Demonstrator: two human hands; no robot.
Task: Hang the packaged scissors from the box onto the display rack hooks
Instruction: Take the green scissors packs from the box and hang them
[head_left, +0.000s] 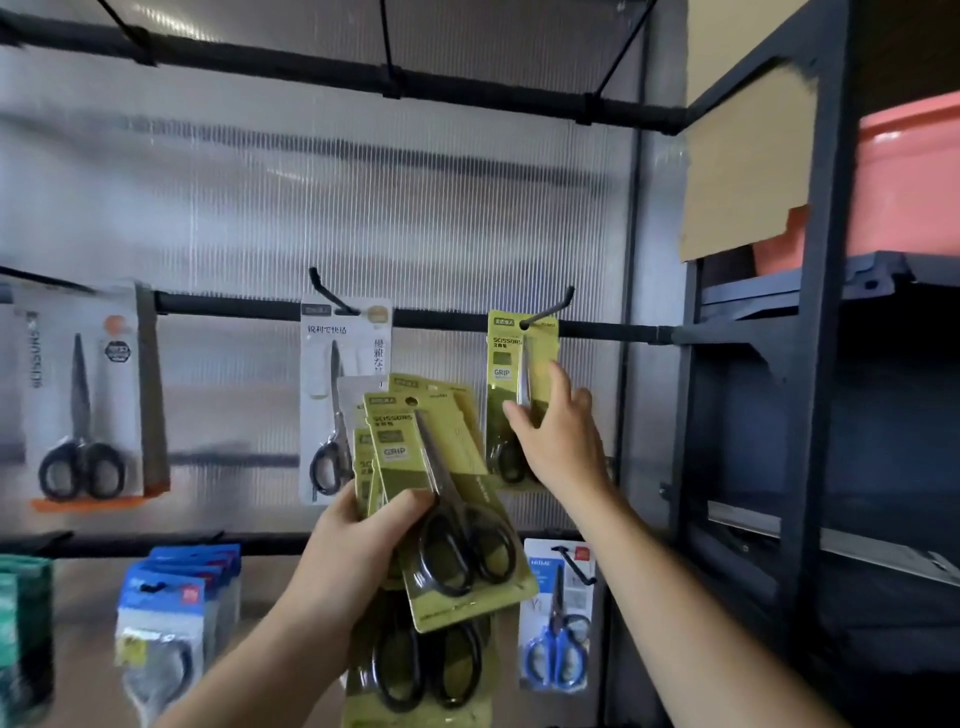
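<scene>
My left hand (358, 540) grips a fanned stack of yellow-green packaged scissors (441, 467) with black handles, held up in front of the rack. One more yellow-green pack (506, 358) hangs from a black hook (550, 309) on the middle rail. My right hand (556, 431) touches the lower half of that hanging pack, thumb at its left side and fingers over its front. The box is out of view.
White scissor packs hang at left (85, 395) and centre (340, 364) on the same rail. Blue packs (176, 613) and a blue-handled pair (558, 618) hang lower. A dark metal shelf unit (826, 364) with a pink tub (909, 171) stands at right.
</scene>
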